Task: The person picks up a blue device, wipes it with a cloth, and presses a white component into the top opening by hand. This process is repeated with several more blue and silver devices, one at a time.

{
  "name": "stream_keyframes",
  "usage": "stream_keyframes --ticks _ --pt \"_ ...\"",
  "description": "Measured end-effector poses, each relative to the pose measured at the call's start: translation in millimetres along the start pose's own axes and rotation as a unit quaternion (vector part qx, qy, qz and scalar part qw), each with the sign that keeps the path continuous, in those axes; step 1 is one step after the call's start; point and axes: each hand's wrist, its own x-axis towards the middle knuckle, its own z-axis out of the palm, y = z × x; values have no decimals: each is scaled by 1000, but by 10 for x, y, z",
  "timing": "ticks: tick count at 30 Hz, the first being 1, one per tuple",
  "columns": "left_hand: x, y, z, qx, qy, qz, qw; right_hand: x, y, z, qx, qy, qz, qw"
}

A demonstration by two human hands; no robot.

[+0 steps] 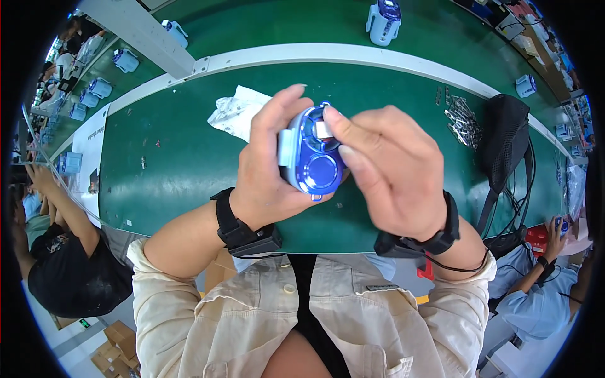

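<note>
Inside the curl of the left hand sits a blue bottle, lid side up, those fingers clamped around its body, probably to steady it for the other hand. Across the lid reaches the right hand, one fingertip at a small white piece; whether its fingers pinch that, I cannot tell. Beyond the left fingers lies a crumpled bag; metal clips lie heaped rightward of the right fingers, perhaps for easy reach.
</note>
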Motion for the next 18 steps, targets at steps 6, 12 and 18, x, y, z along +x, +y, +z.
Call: stream_keyframes --ticks 6,12,18 --pt "-5 15 54 15 31 62 997 -6 125 -28 72 83 -31 994" --pt "-9 -30 57 32 20 84 996 70 143 -140 -37 34 -114 992" --pt "19 -18 74 30 34 90 995 73 125 -161 -101 25 -170 980"
